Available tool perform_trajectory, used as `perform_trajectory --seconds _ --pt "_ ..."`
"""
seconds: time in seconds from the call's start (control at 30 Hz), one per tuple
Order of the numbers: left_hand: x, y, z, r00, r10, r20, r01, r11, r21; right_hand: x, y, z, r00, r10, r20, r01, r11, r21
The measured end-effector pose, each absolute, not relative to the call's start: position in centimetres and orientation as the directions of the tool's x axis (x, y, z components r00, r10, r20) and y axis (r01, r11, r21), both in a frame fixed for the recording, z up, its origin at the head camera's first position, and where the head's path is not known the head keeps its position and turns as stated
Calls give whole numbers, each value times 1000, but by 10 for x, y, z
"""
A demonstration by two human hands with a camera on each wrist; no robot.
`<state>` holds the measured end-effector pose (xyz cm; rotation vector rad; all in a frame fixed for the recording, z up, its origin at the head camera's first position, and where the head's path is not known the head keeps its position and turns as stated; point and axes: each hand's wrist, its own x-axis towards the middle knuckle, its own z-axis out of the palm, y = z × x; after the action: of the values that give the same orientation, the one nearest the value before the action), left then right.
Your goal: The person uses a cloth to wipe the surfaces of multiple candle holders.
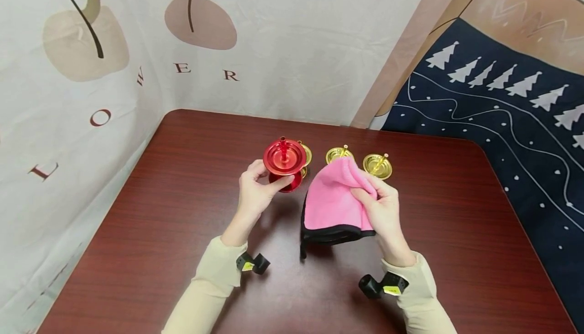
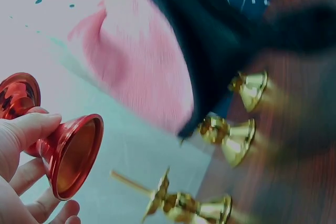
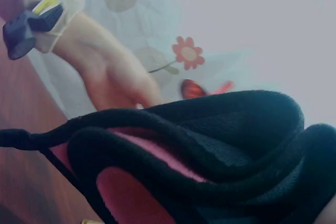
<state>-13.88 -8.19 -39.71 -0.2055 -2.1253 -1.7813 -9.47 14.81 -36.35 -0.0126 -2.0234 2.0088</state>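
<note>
My left hand [image 1: 256,192] holds a shiny red candle holder [image 1: 285,157] off the table. In the left wrist view the thumb and fingers wrap its narrow waist, and the hollow flared base of the red candle holder [image 2: 77,156] faces the camera. My right hand [image 1: 384,211] pinches a folded pink cloth [image 1: 335,197] with black edging, its lower end hanging down. The right wrist view shows the black-edged folds of the cloth [image 3: 173,145] close up; they hide most of the right hand. Cloth and red holder are apart.
Behind the hands stand gold candle holders: one [image 1: 304,156] partly hidden by the red one, one [image 1: 336,154] partly behind the cloth, one [image 1: 377,165] to the right. They stand on a dark red wooden table [image 1: 182,212]. Printed fabric [image 1: 292,70] hangs along the back.
</note>
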Motion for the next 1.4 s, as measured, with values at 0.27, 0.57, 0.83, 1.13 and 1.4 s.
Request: perform_trajectory --seconds 0.27,0.57,0.83,1.13,1.4 --pt "-149 -103 -409 -921 -200 334 271 289 918 -85 188 -356 -954 297 -36 -9 -150 -989" --pt "-163 -121 -426 -934 -253 252 166 318 933 -76 228 -364 -950 304 -75 -2 -245 -969" --pt "-176 -129 -439 -933 -288 215 111 337 935 -77 258 -382 -951 295 -90 -8 -315 -949" --pt "-184 -134 -448 -936 -309 171 53 355 933 -77 288 -404 -952 279 -129 31 -331 -943" --pt "-187 -136 -453 -941 -312 135 13 367 930 -75 315 -410 -952 259 -162 85 -286 -955"
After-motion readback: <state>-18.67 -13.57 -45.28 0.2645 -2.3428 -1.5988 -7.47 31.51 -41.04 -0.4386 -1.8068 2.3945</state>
